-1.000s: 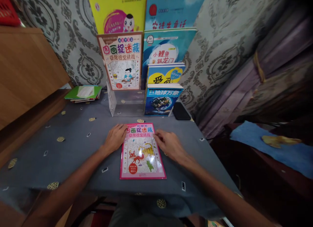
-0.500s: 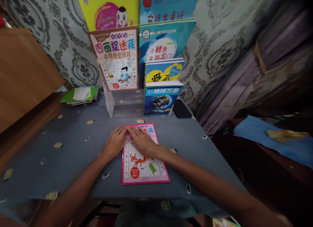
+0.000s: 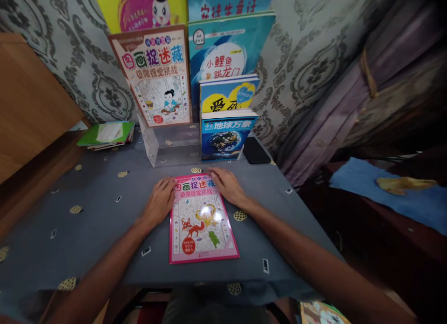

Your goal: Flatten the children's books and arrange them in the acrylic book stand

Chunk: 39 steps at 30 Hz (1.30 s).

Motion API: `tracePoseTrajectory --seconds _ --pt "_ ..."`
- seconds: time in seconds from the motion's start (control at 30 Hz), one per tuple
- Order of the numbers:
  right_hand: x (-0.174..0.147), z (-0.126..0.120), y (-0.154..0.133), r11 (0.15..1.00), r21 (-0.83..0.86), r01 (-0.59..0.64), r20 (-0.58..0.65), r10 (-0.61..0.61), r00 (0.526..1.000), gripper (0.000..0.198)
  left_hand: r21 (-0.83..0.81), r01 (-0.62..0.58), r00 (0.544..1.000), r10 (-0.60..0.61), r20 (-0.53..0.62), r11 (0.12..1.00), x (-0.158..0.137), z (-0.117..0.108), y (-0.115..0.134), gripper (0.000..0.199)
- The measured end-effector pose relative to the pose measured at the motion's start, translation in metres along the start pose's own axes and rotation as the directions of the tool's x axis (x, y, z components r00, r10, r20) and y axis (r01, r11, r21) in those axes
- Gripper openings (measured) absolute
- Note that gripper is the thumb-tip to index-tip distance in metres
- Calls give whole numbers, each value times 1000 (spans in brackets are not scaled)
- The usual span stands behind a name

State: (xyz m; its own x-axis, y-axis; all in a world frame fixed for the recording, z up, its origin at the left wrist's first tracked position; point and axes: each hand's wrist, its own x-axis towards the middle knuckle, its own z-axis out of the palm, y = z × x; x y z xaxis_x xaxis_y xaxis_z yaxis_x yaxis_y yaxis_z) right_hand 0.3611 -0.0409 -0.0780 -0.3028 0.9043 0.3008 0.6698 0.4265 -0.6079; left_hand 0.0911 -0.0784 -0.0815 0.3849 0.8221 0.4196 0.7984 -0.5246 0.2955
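Observation:
A pink-bordered picture puzzle book (image 3: 202,221) lies closed and flat on the cloth-covered table, its cover showing a red fox and a yellow animal. My left hand (image 3: 161,198) rests palm down at its upper left edge, fingertips touching the cover's border. At the upper right corner is my right hand (image 3: 228,186), palm down with its fingers stretched over the edge. Neither hand is wrapped round anything; both look open. The undersides of my fingers are hidden.
Behind the book, a clear acrylic stand (image 3: 150,145) holds several books, among them a brown-bordered puzzle book (image 3: 160,100) and a blue earth book (image 3: 225,138). A black phone-like slab (image 3: 257,150) lies to its right, a green-topped stack (image 3: 108,134) to its left.
My right hand has slid rightward across the top of the book to its upper right corner, uncovering the title. My left hand stays at the left edge. The view has shifted slightly.

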Motion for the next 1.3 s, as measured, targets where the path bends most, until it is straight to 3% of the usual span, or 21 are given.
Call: tracePoseTrajectory --seconds 0.13,0.33,0.5,0.83,1.3 --pt "3 -1 12 985 167 -42 -31 48 998 35 2 13 1000 -13 11 1000 5 -2 0 28" --pt "8 3 23 942 330 -65 -80 96 992 34 186 14 985 -45 164 982 26 -18 14 25" --pt "12 8 31 877 475 -76 -97 138 986 34 165 -101 958 51 282 981 45 -12 27 33" --pt "11 11 32 819 566 -96 -115 193 974 34 224 -181 923 87 374 958 67 -6 46 32" --pt "15 12 34 737 665 -118 -99 243 965 40 256 -235 913 123 388 938 83 13 66 43"
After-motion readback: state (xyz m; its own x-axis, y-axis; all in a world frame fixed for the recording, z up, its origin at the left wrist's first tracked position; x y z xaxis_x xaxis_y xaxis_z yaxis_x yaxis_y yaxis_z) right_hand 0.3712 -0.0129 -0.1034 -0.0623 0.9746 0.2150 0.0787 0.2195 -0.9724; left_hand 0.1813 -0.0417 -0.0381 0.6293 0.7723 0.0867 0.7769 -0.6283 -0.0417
